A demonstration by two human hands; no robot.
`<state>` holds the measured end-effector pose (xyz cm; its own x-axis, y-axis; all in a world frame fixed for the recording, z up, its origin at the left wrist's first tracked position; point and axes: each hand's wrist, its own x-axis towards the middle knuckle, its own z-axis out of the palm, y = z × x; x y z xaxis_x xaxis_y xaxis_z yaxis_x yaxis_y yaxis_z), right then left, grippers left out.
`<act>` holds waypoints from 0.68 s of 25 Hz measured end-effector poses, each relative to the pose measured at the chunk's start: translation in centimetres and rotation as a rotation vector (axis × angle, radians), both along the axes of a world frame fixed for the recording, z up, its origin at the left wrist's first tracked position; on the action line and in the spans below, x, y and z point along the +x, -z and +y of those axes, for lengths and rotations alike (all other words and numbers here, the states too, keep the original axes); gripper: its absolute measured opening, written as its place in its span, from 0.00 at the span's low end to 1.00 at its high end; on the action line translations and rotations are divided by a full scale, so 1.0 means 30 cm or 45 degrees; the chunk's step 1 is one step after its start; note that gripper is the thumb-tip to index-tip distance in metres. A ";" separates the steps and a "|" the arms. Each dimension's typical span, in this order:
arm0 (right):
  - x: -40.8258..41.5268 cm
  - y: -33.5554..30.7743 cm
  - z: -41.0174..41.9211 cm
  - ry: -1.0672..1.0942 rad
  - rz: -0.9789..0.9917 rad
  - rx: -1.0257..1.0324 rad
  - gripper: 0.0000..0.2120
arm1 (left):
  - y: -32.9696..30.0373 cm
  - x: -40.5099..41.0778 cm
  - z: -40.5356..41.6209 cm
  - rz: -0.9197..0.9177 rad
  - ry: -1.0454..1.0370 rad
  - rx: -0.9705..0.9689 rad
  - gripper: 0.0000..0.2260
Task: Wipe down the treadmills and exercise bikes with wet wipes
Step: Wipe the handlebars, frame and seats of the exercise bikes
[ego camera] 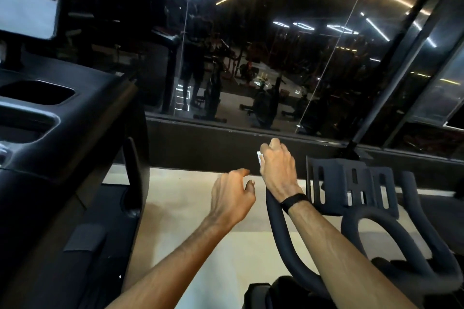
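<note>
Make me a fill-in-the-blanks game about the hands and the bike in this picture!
1. The right hand holds a white ____ against the bike's handlebar.
2. The left hand holds ____.
3. A black ____ sits on the right wrist.
4. The treadmill stands to the ____ of the bike.

Missing words: wipe; nothing; band; left

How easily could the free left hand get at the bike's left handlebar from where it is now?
Probably yes. The left hand hangs open in the air just beside the handlebar, with only bare floor between them. The right hand, gripping a wet wipe, covers only the bar's far end, so the nearer stretch looks free.
</note>
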<state>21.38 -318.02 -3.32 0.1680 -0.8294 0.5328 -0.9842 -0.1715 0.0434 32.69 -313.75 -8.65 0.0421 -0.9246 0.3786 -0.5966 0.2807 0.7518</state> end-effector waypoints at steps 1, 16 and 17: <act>0.000 0.003 0.017 0.003 -0.011 0.028 0.06 | 0.012 -0.009 0.006 0.033 -0.005 0.015 0.18; -0.097 0.203 0.383 0.016 -0.088 0.156 0.06 | 0.078 -0.135 0.116 0.414 -0.009 -0.300 0.09; -0.106 0.210 0.398 0.007 -0.090 0.129 0.09 | 0.077 -0.147 0.125 0.396 0.010 -0.328 0.09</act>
<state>18.21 -306.07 -9.61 0.1282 -0.8805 0.4564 -0.9851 -0.1661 -0.0436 28.28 -310.00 -10.96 0.1842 -0.8017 0.5686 -0.3489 0.4874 0.8004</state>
